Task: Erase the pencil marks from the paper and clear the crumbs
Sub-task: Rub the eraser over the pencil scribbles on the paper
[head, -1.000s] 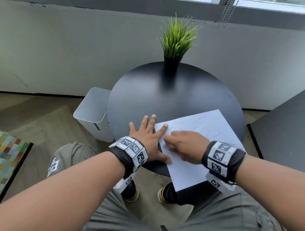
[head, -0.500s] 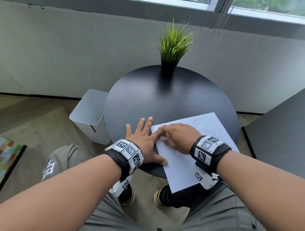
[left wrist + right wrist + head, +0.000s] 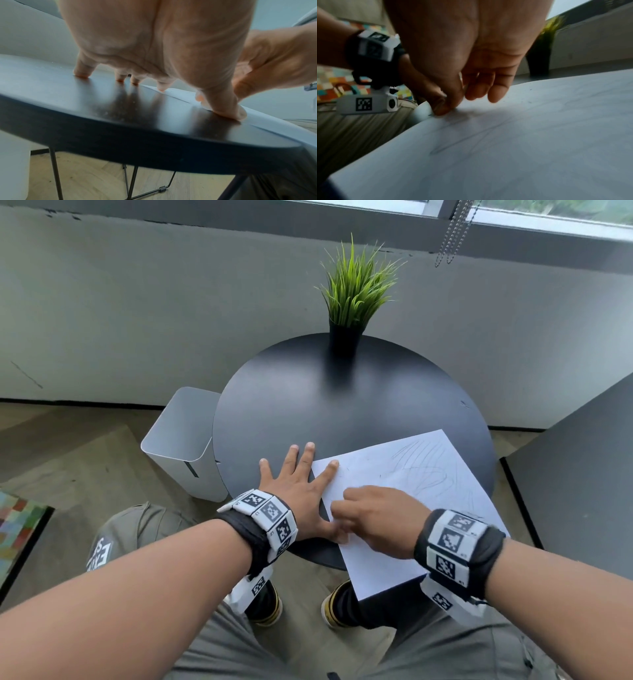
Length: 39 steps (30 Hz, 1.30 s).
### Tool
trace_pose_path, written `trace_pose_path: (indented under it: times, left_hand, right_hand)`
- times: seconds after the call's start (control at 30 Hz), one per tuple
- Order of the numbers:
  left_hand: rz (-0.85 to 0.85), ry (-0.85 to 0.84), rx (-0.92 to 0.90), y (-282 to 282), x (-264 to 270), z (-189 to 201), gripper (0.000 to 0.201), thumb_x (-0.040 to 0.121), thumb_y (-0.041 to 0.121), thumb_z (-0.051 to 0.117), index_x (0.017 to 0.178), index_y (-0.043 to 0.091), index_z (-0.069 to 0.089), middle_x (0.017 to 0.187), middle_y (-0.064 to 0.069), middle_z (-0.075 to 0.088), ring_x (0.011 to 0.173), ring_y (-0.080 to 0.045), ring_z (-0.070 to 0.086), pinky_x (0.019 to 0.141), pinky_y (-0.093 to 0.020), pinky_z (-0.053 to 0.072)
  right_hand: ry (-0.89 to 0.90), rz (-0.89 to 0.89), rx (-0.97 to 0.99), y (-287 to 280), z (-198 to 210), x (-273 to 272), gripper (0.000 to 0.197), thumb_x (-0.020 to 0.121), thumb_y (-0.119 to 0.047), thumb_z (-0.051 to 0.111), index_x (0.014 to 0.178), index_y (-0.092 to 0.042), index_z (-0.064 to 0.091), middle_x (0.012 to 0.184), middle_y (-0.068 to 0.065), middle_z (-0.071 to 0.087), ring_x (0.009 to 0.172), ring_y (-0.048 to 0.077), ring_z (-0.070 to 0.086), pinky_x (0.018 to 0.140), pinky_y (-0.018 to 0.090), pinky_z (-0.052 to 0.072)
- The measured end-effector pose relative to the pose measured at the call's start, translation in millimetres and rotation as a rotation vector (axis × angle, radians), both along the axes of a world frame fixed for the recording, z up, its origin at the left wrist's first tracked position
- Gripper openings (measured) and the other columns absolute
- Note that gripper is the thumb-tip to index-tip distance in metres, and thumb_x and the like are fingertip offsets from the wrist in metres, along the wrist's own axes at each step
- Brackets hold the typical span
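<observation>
Head view, items listed near to far. Forearms with tagged wristbands are seen entering from the bottom edge, over grey trousers and two shoes partly hidden under the table. White paper (image 3: 404, 474) is laid at the near right of the round black table (image 3: 342, 405), its near corner overhanging the rim; faint pencil marks (image 3: 424, 470) are seen on its far half, and fainter streaks are made out in the right wrist view. Right hand (image 3: 373, 518) is held knuckles-up over the paper's left part, blurred; its fingers are curled under, and in the right wrist view the thumb and forefinger are pressed together at the sheet, while a pale rounded object (image 3: 423, 112), too blurred to identify, is seen at their tips. Whether an eraser is pinched cannot be told. Crumbs cannot be made out beyond a few dark specks on the sheet. Left hand (image 3: 298, 491) is spread flat, palm down, straddling the paper's left edge: forefinger and thumb are set on the sheet, the other fingertips on bare table, as confirmed in the left wrist view. White bin (image 3: 178, 443) is stood on the floor just beside the table's left rim, partly hidden by it. Potted grass plant (image 3: 356, 292) is stood at the table's far edge. Bead chain (image 3: 452, 234) is hung at the window, cut off above.
</observation>
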<state>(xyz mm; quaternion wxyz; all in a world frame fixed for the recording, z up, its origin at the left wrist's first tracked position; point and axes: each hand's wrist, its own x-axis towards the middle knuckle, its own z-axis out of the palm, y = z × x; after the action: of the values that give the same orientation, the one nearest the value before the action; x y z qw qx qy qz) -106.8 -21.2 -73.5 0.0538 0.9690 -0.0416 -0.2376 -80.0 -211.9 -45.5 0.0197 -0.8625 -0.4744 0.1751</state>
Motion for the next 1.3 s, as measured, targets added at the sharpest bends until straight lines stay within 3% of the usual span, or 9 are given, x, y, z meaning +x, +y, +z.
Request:
trace_pose_path:
  times: [0.07,0.17,0.23,0.37,0.6,0.77,0.97,1.17,1.3]
  left_hand:
    - [0.001,0.01,0.002,-1.0,0.1,1.1,0.134,0.051,0.103,0.043,0.153,0.044,-0.019,0.162,-0.002,-0.034,0.151,-0.03,-0.026,0.112,-0.074,0.001]
    - [-0.002,0.005,-0.003,-2.3,-1.6,5.1,0.133,0.053,0.102,0.047,0.155,0.041,-0.015,0.16,-0.003,-0.038,0.15,-0.031,-0.028,0.112,-0.075,0.0]
    - [-0.067,-0.072,-0.006,-4.8,-4.2,7.8,0.127,0.061,0.096,0.05,0.157,0.037,-0.007,0.159,-0.003,-0.039,0.15,-0.03,-0.029,0.113,-0.075,0.0]
    - [-0.203,-0.108,-0.013,-8.0,-14.2,6.3,0.112,0.076,0.088,0.044,0.16,0.03,-0.002,0.167,0.001,-0.019,0.153,-0.022,-0.021,0.116,-0.07,0.0]
    - [-0.168,-0.124,-0.036,-9.9,-19.3,-2.2,0.123,0.067,0.098,0.037,0.16,0.027,-0.003,0.167,-0.001,-0.018,0.153,-0.023,-0.02,0.116,-0.069,-0.002]
    - [-0.109,-0.103,-0.026,-10.1,-16.2,-1.8,0.135,0.058,0.102,0.04,0.16,0.026,-0.007,0.167,-0.002,-0.021,0.153,-0.025,-0.021,0.116,-0.068,-0.002]
    - [-0.078,-0.05,-0.07,-11.6,-11.3,-0.6,0.134,0.057,0.103,0.034,0.16,0.026,-0.006,0.166,-0.001,-0.024,0.152,-0.023,-0.026,0.115,-0.069,-0.006]
    - [-0.039,-0.099,-0.063,-20.3,-14.8,-2.2,0.128,0.062,0.101,0.036,0.158,0.025,0.001,0.167,-0.003,-0.021,0.152,-0.027,-0.023,0.113,-0.073,-0.004]
    - [-0.021,-0.093,-0.067,-22.3,-14.7,-0.8,0.129,0.061,0.099,0.042,0.158,0.024,0.0,0.167,-0.003,-0.021,0.152,-0.028,-0.022,0.113,-0.074,-0.002]
  right_hand:
    - [-0.019,-0.019,-0.038,-3.8,3.1,7.2,0.008,0.093,-0.026,0.052,0.1,-0.024,0.047,0.092,-0.003,0.05,0.082,0.023,0.049,0.068,0.042,0.047]
    - [-0.021,-0.292,0.007,-9.6,5.8,29.4,0.024,0.097,-0.046,0.044,0.1,-0.023,0.048,0.097,-0.001,0.058,0.09,0.026,0.056,0.075,0.04,0.049]
    - [-0.01,-0.339,0.024,-9.8,3.4,31.2,0.024,0.096,-0.044,0.044,0.1,-0.021,0.049,0.096,0.002,0.06,0.089,0.027,0.056,0.076,0.038,0.048]
    - [-0.033,-0.378,0.06,-8.2,-2.0,22.3,0.022,0.097,-0.042,0.043,0.097,-0.02,0.047,0.092,0.002,0.058,0.086,0.03,0.058,0.073,0.041,0.049]
    - [-0.083,0.003,-0.018,-14.0,5.8,-16.7,0.01,0.095,-0.031,0.05,0.102,-0.025,0.048,0.094,-0.001,0.05,0.084,0.024,0.052,0.057,0.035,0.038]
    - [-0.131,-0.32,0.015,-10.9,6.2,24.4,0.023,0.099,-0.044,0.039,0.094,-0.021,0.042,0.087,0.0,0.052,0.082,0.03,0.057,0.067,0.039,0.049]
    - [-0.002,-0.026,-0.057,-9.0,9.4,-13.3,0.005,0.095,-0.03,0.048,0.097,-0.026,0.047,0.087,-0.007,0.047,0.073,0.018,0.044,0.06,0.037,0.041]
    - [-0.068,-0.27,-0.013,-5.2,7.8,29.6,0.028,0.096,-0.05,0.04,0.097,-0.023,0.045,0.091,-0.002,0.059,0.084,0.027,0.057,0.071,0.041,0.05]
    - [-0.049,-0.1,0.006,-8.2,6.0,12.6,0.009,0.097,-0.039,0.044,0.097,-0.029,0.042,0.085,-0.009,0.042,0.081,0.025,0.055,0.061,0.037,0.043]
